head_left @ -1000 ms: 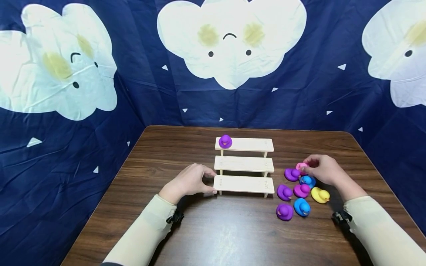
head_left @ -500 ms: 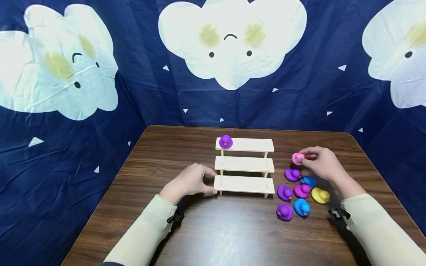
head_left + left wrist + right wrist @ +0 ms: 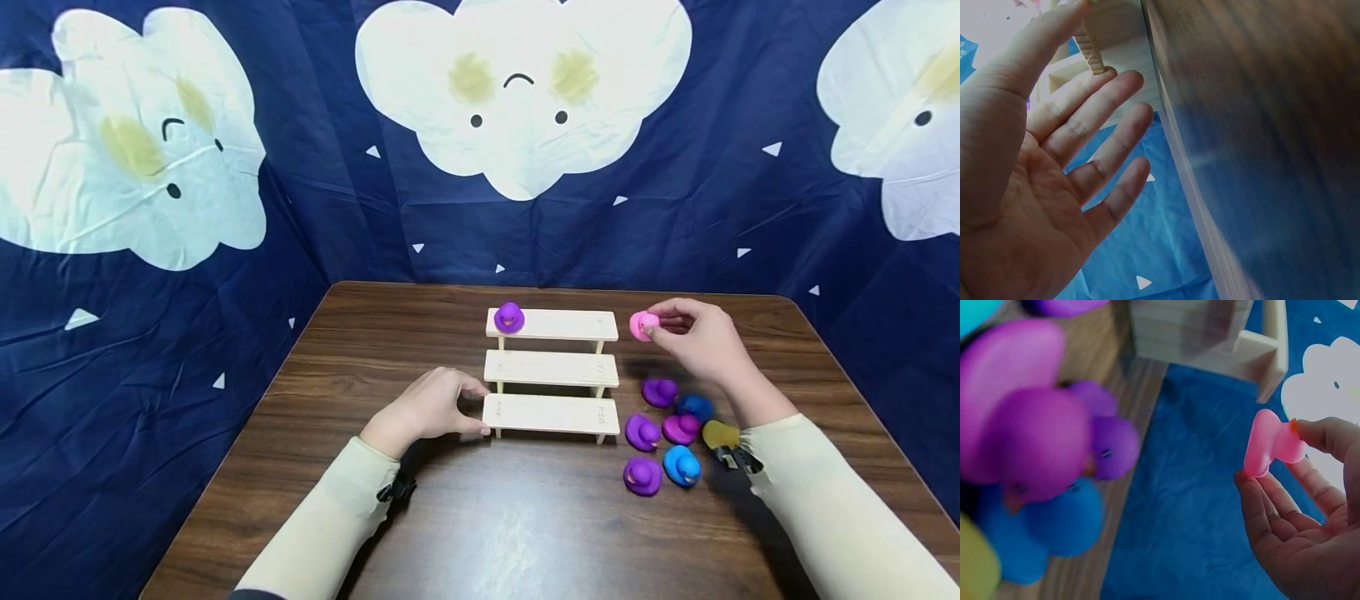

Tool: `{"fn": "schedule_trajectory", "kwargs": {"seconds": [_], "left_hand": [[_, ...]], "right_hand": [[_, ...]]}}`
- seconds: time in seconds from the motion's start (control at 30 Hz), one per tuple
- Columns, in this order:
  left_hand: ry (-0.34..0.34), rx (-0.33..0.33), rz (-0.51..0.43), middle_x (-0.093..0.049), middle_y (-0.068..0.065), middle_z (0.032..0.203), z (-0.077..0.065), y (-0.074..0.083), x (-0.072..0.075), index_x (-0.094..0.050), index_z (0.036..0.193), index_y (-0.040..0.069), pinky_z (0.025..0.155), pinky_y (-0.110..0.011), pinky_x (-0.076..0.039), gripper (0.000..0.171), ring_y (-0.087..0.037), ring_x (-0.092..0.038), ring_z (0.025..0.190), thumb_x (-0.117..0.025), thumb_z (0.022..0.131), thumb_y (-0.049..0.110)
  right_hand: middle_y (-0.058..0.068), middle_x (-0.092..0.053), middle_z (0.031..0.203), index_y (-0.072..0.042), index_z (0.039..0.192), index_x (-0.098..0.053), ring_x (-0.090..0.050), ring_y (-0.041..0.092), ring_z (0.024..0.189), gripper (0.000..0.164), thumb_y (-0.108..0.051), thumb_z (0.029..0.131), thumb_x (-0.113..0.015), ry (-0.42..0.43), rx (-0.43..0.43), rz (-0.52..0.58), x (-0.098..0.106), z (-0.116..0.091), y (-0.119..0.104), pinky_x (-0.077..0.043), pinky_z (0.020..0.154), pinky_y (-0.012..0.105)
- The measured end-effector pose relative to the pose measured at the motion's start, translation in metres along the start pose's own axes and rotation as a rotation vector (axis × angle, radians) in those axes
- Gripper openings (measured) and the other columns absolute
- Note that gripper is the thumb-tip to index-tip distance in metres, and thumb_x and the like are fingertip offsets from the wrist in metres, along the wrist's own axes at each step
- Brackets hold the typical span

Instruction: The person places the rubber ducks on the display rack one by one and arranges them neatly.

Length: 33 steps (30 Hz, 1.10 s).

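My right hand (image 3: 697,337) pinches a pink rubber duck (image 3: 643,326) between thumb and fingers, just off the right end of the top step. The right wrist view shows the same pink duck (image 3: 1266,440) held up, its orange beak by the thumb. My left hand (image 3: 431,408) touches the left end of the pale wooden three-step stand (image 3: 551,414) with thumb and fingertips. In the left wrist view, its fingers (image 3: 1094,125) are nearly straight. A purple duck (image 3: 509,318) stands on the left end of the top step.
Right of the stand lie several ducks: purple ones (image 3: 642,476), blue ones (image 3: 682,466), a magenta one (image 3: 681,428) and a yellow one (image 3: 720,435), partly behind the right wrist. A dark blue cloth (image 3: 525,237) with clouds hangs behind the wooden table (image 3: 420,517).
My right hand has lifted the pink duck from the group and carried it back and left, towards the top step. My left hand stays at the stand's end.
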<state>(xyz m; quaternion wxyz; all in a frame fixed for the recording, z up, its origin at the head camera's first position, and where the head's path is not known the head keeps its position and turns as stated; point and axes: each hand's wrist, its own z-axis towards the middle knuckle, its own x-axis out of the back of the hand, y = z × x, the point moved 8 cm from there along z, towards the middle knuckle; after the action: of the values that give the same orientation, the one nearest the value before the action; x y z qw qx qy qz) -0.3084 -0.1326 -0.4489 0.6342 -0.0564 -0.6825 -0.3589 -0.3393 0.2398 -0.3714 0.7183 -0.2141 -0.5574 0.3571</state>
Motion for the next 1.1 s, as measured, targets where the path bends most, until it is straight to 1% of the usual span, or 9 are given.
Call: {"fn": "schedule_trajectory", "kwargs": {"seconds": [0.1,0.17,0.23,0.33,0.43,0.6,0.7,0.8,1.1], "left_hand": [[-0.001,0.001,0.005,-0.078,0.014,0.106,0.000,0.000,0.000,-0.081,0.112,0.025,0.091,-0.032,-0.054,0.047,-0.005,-0.070,0.102,-0.096,0.072,0.044],[-0.002,0.003,0.006,-0.078,0.014,0.106,0.000,0.000,0.000,-0.081,0.112,0.026,0.091,-0.032,-0.054,0.047,-0.005,-0.070,0.102,-0.096,0.071,0.044],[-0.002,0.006,0.006,-0.078,0.014,0.106,0.000,0.000,0.000,-0.081,0.112,0.025,0.091,-0.032,-0.054,0.047,-0.006,-0.070,0.102,-0.096,0.071,0.044],[0.001,0.008,0.004,-0.078,0.013,0.105,0.000,-0.001,0.000,-0.081,0.112,0.025,0.092,-0.032,-0.054,0.048,-0.006,-0.070,0.103,-0.096,0.071,0.045],[0.002,0.008,0.001,-0.078,0.013,0.105,0.000,-0.001,0.000,-0.081,0.112,0.025,0.091,-0.032,-0.054,0.048,-0.007,-0.070,0.102,-0.096,0.071,0.045],[0.004,0.001,-0.009,-0.079,0.012,0.104,0.000,-0.001,0.000,-0.081,0.111,0.024,0.089,-0.033,-0.054,0.047,-0.008,-0.071,0.100,-0.096,0.071,0.044],[0.002,-0.001,-0.007,-0.079,0.012,0.105,0.000,-0.001,0.000,-0.081,0.111,0.024,0.090,-0.033,-0.054,0.047,-0.008,-0.071,0.101,-0.096,0.072,0.044],[-0.002,0.000,-0.008,-0.078,0.012,0.106,0.000,0.000,0.000,-0.081,0.112,0.025,0.091,-0.033,-0.054,0.047,-0.008,-0.071,0.102,-0.096,0.072,0.044],[-0.006,-0.008,-0.021,-0.079,0.010,0.105,0.000,0.001,0.001,-0.081,0.112,0.023,0.089,-0.034,-0.055,0.046,-0.008,-0.071,0.101,-0.096,0.072,0.041]], "right_hand": [[0.015,-0.076,0.112,-0.004,0.116,-0.076,-0.069,0.009,0.095,0.029,-0.025,0.096,-0.079,0.004,0.028,0.038,-0.002,0.006,-0.012,-0.053,0.074,0.012],[0.016,-0.075,0.112,-0.004,0.117,-0.076,-0.070,0.006,0.094,0.030,-0.024,0.096,-0.079,0.003,0.046,0.065,-0.004,0.008,-0.020,-0.054,0.074,0.013],[0.016,-0.075,0.112,-0.004,0.118,-0.076,-0.070,0.007,0.094,0.030,-0.024,0.096,-0.079,0.002,0.051,0.095,-0.006,0.011,-0.028,-0.055,0.074,0.014],[0.017,-0.076,0.112,-0.004,0.120,-0.076,-0.072,0.012,0.094,0.032,-0.024,0.095,-0.080,-0.008,0.047,0.132,-0.012,0.014,-0.038,-0.056,0.074,0.016],[0.018,-0.076,0.111,-0.003,0.119,-0.076,-0.073,0.016,0.094,0.030,-0.020,0.094,-0.081,-0.025,0.036,0.159,-0.019,0.018,-0.047,-0.056,0.073,0.017],[0.017,-0.076,0.110,-0.004,0.117,-0.078,-0.073,0.021,0.096,0.027,-0.014,0.093,-0.081,-0.058,0.058,0.151,-0.032,0.026,-0.058,-0.056,0.073,0.017],[0.015,-0.077,0.110,-0.005,0.117,-0.078,-0.073,0.025,0.097,0.025,-0.014,0.093,-0.081,-0.089,0.085,0.134,-0.040,0.030,-0.062,-0.055,0.074,0.016],[0.012,-0.077,0.108,-0.008,0.115,-0.079,-0.073,0.025,0.097,0.024,-0.016,0.093,-0.081,-0.117,0.098,0.120,-0.049,0.034,-0.066,-0.054,0.075,0.017],[0.008,-0.078,0.103,-0.011,0.114,-0.079,-0.073,0.024,0.096,0.023,-0.022,0.094,-0.081,-0.188,0.094,0.104,-0.070,0.041,-0.076,-0.055,0.075,0.030]]}}
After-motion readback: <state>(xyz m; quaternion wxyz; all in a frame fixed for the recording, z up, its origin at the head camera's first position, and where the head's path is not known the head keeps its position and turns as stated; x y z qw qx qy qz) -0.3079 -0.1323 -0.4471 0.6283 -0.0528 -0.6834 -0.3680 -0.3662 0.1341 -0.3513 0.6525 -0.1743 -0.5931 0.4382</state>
